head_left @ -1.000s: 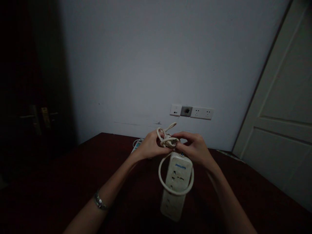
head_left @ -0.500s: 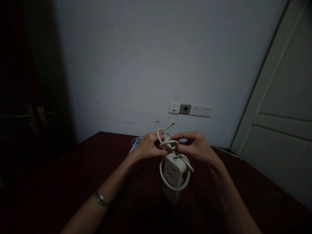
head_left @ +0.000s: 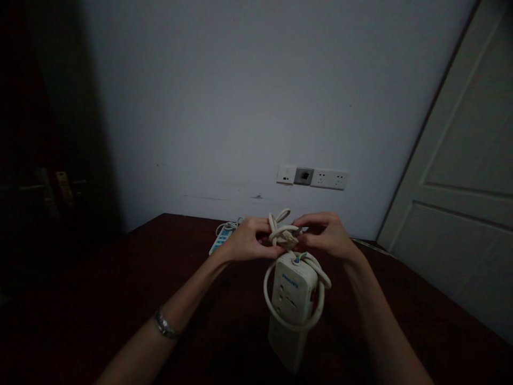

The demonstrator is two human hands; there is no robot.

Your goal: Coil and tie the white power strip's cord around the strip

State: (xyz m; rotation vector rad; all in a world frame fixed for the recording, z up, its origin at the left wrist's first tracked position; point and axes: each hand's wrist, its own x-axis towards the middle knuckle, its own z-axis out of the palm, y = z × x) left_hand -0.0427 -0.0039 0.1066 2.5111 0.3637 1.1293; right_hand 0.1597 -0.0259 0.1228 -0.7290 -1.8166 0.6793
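A white power strip (head_left: 289,299) hangs upright below my hands, its face with sockets turned toward me. Its white cord (head_left: 316,315) loops round the strip's upper part and bunches up above it. My left hand (head_left: 254,239) is closed on the bunched cord loops. From the right, the fingertips of my right hand (head_left: 326,235) pinch the plug (head_left: 289,239) at the cord's end, by its prongs as far as I can see. Blue and green wire shows where the cord enters the strip's top.
A second, blue-and-white power strip (head_left: 222,240) with its cord lies on the dark red table (head_left: 176,240), behind my left hand. Wall sockets (head_left: 329,179) sit above the table's far edge. A white door (head_left: 460,214) stands at right.
The power strip hangs nearer to me and shows more of its face. The plug has turned into clearer view, and my right hand has shifted slightly right.
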